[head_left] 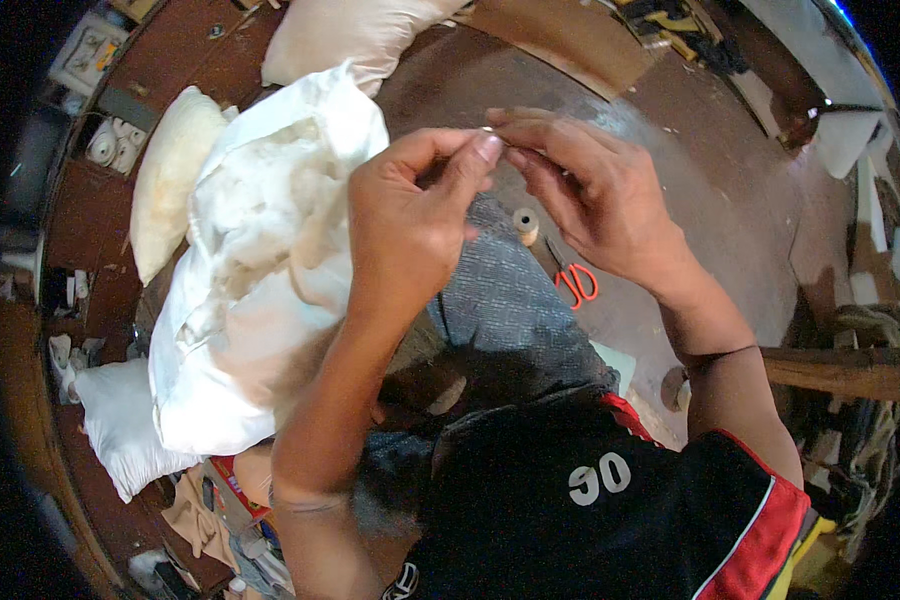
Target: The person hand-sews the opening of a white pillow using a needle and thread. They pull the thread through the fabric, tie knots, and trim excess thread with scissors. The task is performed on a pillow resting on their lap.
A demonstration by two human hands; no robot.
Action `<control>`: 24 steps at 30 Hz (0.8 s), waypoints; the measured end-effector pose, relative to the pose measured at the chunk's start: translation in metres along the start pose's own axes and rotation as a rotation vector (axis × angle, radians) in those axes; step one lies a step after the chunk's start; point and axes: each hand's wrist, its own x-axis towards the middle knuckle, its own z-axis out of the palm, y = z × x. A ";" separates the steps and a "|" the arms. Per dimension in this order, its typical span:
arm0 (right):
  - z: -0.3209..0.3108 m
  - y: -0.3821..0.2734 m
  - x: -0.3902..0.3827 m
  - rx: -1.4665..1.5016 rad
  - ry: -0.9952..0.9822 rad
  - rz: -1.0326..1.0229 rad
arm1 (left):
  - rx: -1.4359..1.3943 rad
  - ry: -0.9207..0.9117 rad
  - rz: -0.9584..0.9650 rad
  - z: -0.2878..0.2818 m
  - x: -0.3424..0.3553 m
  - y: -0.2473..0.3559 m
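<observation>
While the left hand [410, 205] at upper centre pinches something tiny [488, 129], we cannot tell whether the right hand [605, 195] grips it, and advise keeping both steady.

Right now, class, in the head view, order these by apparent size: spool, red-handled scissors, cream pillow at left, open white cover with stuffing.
1. Open white cover
2. Cream pillow at left
3. Red-handled scissors
4. Spool

Order covers visible parts only.

Grey two-digit number [600, 479] on black shirt [540, 530], illegible pale lettering [232, 478] on red packet [226, 470]
</observation>
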 end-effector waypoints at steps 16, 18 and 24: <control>0.088 0.203 -0.157 -0.270 0.010 0.635 | 0.014 0.077 -0.038 -0.005 0.021 -0.006; 0.121 0.272 -0.284 -0.307 -0.512 0.931 | 0.022 0.038 -0.020 -0.011 0.025 -0.006; 0.158 0.248 -0.398 -0.483 -0.583 0.887 | 0.140 0.108 0.020 -0.035 0.016 0.008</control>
